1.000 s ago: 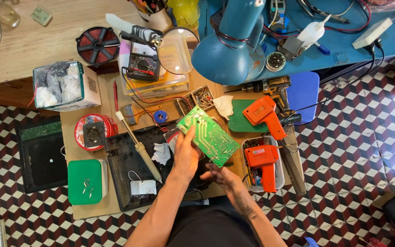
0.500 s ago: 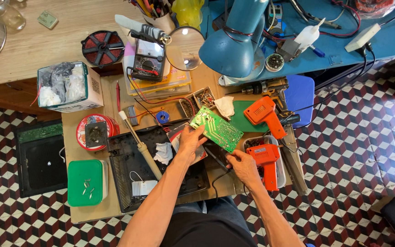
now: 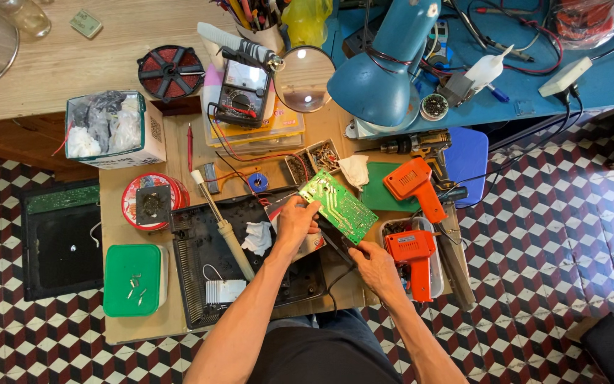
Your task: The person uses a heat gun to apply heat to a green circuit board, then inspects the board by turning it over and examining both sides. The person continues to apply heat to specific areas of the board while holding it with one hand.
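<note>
left hand [image 3: 294, 222] grips the near edge of a green circuit board [image 3: 338, 206], centre of frame, tilted over the black tray [image 3: 200, 242] | right hand [image 3: 374, 264] closed on a dark tool [image 3: 335, 238] (tip under the board's lower edge) | orange solder guns [image 3: 413, 188] right of board | soldering iron [image 3: 222, 224] left

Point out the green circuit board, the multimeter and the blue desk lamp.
green circuit board [image 3: 341, 206], head view, middle of its soldered face
multimeter [image 3: 244, 91], head view, its dial
blue desk lamp [image 3: 372, 89], head view, top of the shade
</note>
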